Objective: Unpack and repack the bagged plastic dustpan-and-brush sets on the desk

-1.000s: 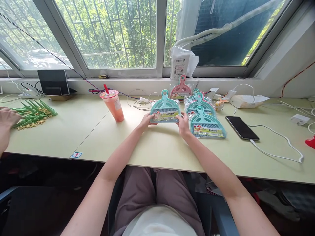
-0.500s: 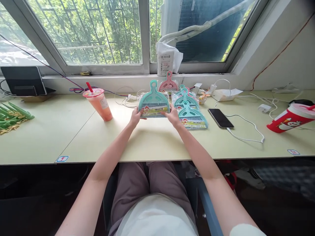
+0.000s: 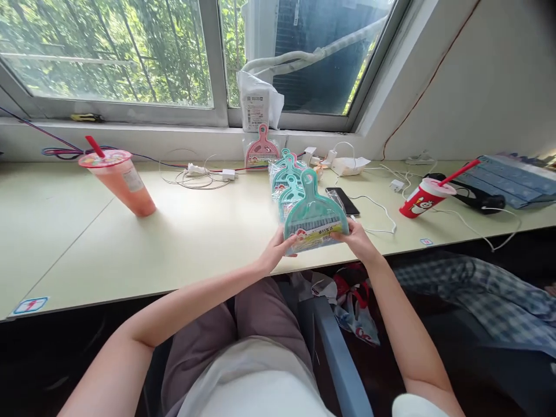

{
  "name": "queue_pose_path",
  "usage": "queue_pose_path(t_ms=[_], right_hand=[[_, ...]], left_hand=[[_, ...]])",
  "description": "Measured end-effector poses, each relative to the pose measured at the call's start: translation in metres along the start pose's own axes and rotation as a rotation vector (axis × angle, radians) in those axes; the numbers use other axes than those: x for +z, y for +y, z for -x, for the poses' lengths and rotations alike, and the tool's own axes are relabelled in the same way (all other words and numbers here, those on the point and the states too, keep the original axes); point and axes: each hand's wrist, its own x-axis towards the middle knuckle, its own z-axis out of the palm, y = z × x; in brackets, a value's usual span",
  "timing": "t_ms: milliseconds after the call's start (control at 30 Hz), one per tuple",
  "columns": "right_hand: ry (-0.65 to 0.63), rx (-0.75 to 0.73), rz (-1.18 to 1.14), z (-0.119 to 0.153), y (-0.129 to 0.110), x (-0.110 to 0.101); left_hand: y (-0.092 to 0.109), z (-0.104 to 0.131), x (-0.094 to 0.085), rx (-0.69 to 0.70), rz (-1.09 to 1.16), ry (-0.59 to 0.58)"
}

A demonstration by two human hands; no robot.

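Observation:
A teal mini dustpan-and-brush set (image 3: pixel 313 214) in clear wrapping is held up near the table's front edge, handle upward. My left hand (image 3: pixel 278 248) grips its lower left corner, thumb on the printed label. On the lower right corner, my right hand (image 3: pixel 357 238) is closed the same way. Just behind it, other wrapped teal dustpan sets (image 3: pixel 288 168) lie in an overlapping row, partly hidden by the held one. Farther back, a pink dustpan set (image 3: pixel 262 152) leans against the wall below the window.
A tilted cup of pink drink (image 3: pixel 121 182) stands to the left on the table (image 3: pixel 208 226). Right of the sets lie a black phone (image 3: pixel 342 200) and white cables. A red cup (image 3: pixel 425 198) stands farther right. Someone's checked clothing (image 3: pixel 486 295) shows at right.
Both hands have carried the held dustpan set rightward and toward the table's front edge, in front of the others. The view has turned to the right.

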Motion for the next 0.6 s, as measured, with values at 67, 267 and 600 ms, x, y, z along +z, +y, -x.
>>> queue_pose_path(t_ms=[67,267,600], right_hand=[[0.040,0.044,0.013,0.002,0.015,-0.013],[0.083,0.026,0.116,-0.041,0.053,-0.006],[0.300,-0.099,0.623,-0.118,0.083,0.019]], left_hand=[[-0.015,-0.021,0.008,0.010,-0.056,-0.015],[-0.032,-0.083,-0.021,0.127,-0.577,0.172],[-0.030,-0.136,-0.064,0.139,-0.742,0.473]])
